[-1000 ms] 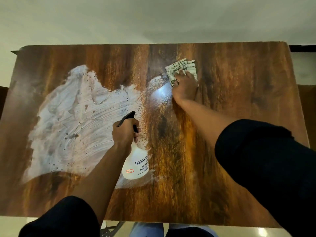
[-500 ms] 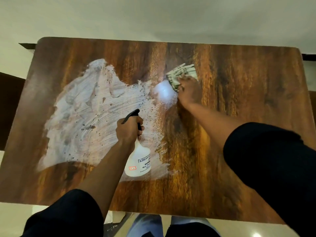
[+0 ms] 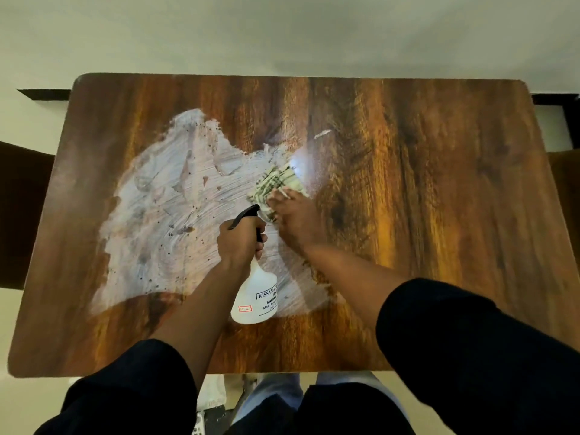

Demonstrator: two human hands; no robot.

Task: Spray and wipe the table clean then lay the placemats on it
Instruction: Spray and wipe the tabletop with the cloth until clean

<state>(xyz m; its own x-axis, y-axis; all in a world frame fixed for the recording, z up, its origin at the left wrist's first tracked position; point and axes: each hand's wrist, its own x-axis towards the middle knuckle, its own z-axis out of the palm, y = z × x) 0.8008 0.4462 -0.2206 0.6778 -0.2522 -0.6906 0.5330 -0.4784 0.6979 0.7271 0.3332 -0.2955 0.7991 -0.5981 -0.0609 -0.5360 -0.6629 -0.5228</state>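
Observation:
A dark wooden table [image 3: 423,215] fills the view. A wide whitish smear with dark specks [image 3: 163,227] covers its left half. My left hand [image 3: 238,243] grips the neck of a white spray bottle [image 3: 255,296] with a black trigger, held over the table's middle near the front. My right hand [image 3: 295,224] presses a checked green-and-white cloth [image 3: 277,183] flat on the table at the right edge of the smear, just beyond the bottle's nozzle. No placemats are in view.
A small white streak [image 3: 322,133] lies on the wood beyond the cloth. Dark chair shapes stand at the table's left [image 3: 22,215] and right [image 3: 565,183] sides. A pale wall [image 3: 282,32] runs behind the far edge.
My right hand has drawn the cloth back toward me and leftward, from the far middle of the table into the smear's edge. The bottle has stayed in my left hand.

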